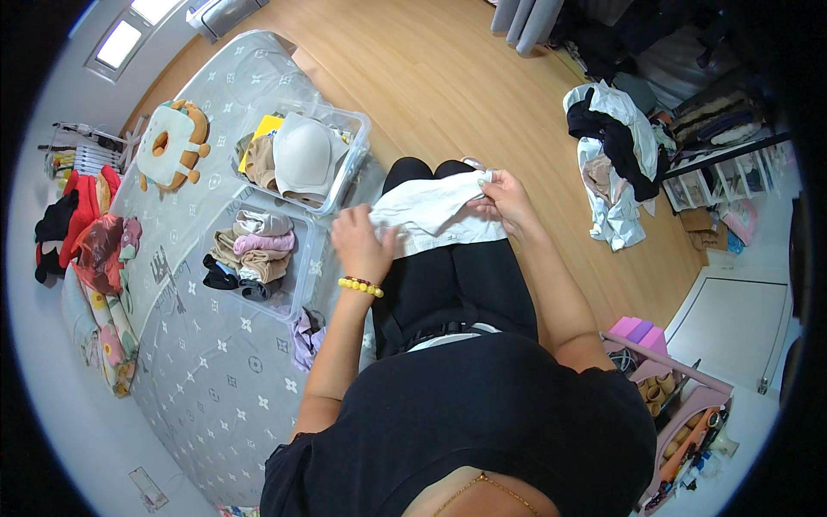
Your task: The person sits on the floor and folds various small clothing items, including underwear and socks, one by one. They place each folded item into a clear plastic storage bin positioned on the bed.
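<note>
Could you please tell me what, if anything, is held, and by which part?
The right grip holds the white cloth by its right side; left grip, unclear.

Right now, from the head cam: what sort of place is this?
Most likely a bedroom: a wide bed under a grey patterned cover, two clear bins of clothing on it, and a heap of clothes on the wood floor.

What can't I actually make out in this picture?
All in the head view:
White cloth: underside, turned from the camera.
Left hand: palm, hidden by its back.
Far bin: floor, mostly covered by clothes.
Dark pile: cut off by the top edge.
Pink cart: small items, too tiny.
</note>
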A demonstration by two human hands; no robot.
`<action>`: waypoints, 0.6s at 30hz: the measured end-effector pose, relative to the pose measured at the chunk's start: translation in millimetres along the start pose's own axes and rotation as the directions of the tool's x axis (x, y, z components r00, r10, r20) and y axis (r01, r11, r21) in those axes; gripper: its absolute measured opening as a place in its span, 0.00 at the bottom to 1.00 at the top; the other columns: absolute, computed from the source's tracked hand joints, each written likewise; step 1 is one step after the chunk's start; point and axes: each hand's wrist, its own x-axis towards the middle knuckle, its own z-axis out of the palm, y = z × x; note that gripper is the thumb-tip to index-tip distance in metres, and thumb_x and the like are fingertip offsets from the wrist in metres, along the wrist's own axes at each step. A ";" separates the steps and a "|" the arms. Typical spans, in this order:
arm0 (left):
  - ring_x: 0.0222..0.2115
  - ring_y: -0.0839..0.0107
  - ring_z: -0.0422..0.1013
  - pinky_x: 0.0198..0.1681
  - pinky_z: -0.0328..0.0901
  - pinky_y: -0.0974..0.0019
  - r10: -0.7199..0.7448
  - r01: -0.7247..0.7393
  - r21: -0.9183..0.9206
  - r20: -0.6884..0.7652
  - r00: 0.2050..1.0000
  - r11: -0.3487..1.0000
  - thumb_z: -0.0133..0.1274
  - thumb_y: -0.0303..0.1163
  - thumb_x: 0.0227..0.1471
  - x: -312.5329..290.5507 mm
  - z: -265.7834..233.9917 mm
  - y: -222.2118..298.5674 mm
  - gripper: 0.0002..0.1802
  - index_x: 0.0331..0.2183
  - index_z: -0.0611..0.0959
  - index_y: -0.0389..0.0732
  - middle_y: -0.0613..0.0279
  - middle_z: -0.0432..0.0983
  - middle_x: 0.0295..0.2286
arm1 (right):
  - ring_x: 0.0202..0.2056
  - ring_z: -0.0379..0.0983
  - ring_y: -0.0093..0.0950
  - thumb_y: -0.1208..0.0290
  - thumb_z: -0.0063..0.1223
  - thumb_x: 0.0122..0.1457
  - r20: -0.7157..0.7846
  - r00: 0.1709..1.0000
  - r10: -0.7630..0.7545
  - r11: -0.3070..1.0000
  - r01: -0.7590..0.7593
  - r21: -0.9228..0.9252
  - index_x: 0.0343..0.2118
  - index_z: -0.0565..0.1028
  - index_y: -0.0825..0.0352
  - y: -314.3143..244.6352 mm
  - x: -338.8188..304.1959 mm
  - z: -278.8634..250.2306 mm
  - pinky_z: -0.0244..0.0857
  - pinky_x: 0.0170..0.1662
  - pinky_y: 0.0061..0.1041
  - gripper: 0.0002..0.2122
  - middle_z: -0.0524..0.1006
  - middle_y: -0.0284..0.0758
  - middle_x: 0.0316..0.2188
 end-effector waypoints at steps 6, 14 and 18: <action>0.39 0.56 0.67 0.43 0.59 0.55 0.408 -0.411 -0.080 -0.054 0.911 0.908 0.65 0.35 0.36 0.9 30.5 32.9 0.23 0.38 0.77 0.45 0.57 0.70 0.35 | 0.29 0.80 0.28 0.79 0.47 0.62 -0.061 0.989 -0.135 0.991 0.136 0.014 0.52 0.63 0.72 -11.8 2.2 23.3 0.70 0.26 0.19 0.16 0.76 0.44 0.37; 0.31 0.62 0.69 0.36 0.59 0.58 0.440 -0.454 -0.032 -0.194 0.877 0.890 0.55 0.24 0.38 93.4 53.6 -2.6 0.09 0.26 0.82 0.48 0.64 0.74 0.26 | 0.29 0.76 0.19 0.81 0.46 0.60 0.028 0.977 -0.210 0.976 0.211 -0.058 0.44 0.73 0.71 -22.2 45.9 17.5 0.68 0.32 0.14 0.10 0.79 0.35 0.31; 0.32 0.62 0.70 0.37 0.61 0.59 0.513 -0.525 0.014 -0.230 0.827 0.851 0.54 0.23 0.41 124.6 46.6 -19.5 0.09 0.27 0.83 0.48 0.65 0.76 0.28 | 0.32 0.77 0.21 0.83 0.45 0.59 0.077 0.941 -0.330 0.941 0.334 -0.047 0.42 0.74 0.71 1.5 69.2 21.2 0.67 0.34 0.16 0.09 0.79 0.34 0.32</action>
